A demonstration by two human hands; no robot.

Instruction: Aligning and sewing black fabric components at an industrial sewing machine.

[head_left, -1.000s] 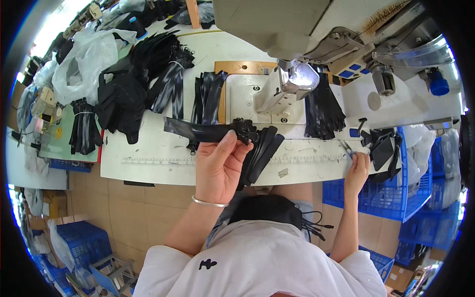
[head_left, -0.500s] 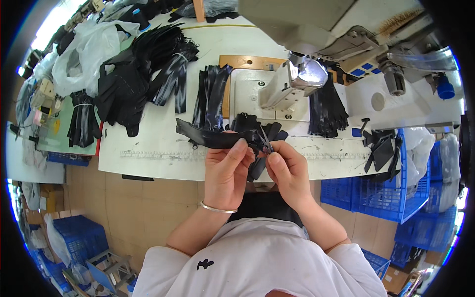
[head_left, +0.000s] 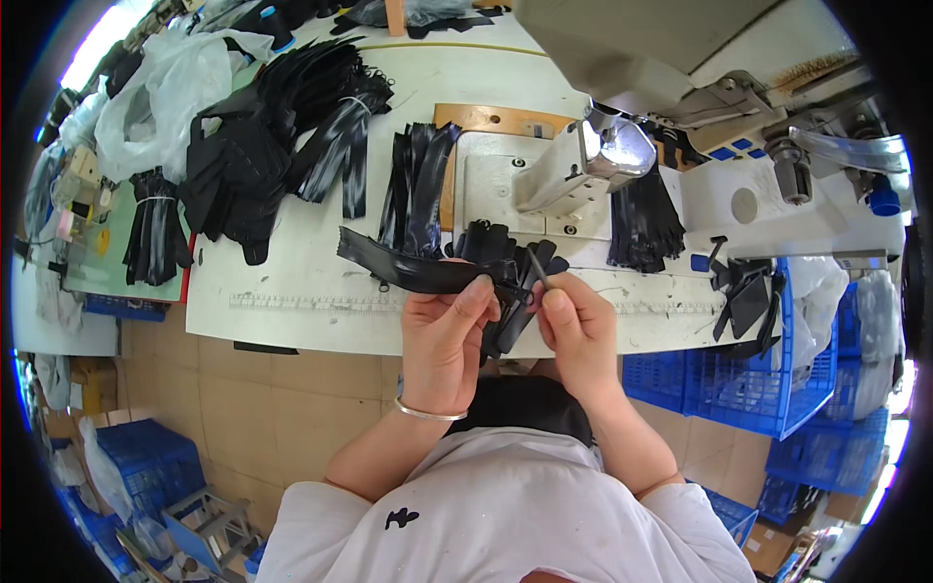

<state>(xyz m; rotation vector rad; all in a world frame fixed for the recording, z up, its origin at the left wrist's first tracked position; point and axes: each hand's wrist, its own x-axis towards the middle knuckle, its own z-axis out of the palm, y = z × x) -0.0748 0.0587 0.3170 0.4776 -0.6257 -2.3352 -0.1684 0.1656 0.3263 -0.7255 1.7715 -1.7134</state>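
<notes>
Currently | left hand (head_left: 445,335) pinching black strip (head_left: 403,268) | right hand (head_left: 582,328) gripping slim metal tool (head_left: 537,266) | strip above white table (head_left: 292,325)

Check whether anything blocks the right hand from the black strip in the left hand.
Nothing visible does: the right hand, holding a slim metal tool, is right beside one end of the black strip in the left hand. Other black pieces lie beneath.

There are two bare hands, one left hand (head_left: 445,335) and one right hand (head_left: 583,325), one thin silver bangle (head_left: 431,415), one slim grey metal tool (head_left: 537,269) and one broad glossy black strip (head_left: 403,269). One white bench (head_left: 292,277) bears one pale metal sewing machine (head_left: 554,182). Two visibly banded bundles of black strips (head_left: 155,238) and one crumpled translucent white plastic bag (head_left: 160,107) also show.
</notes>
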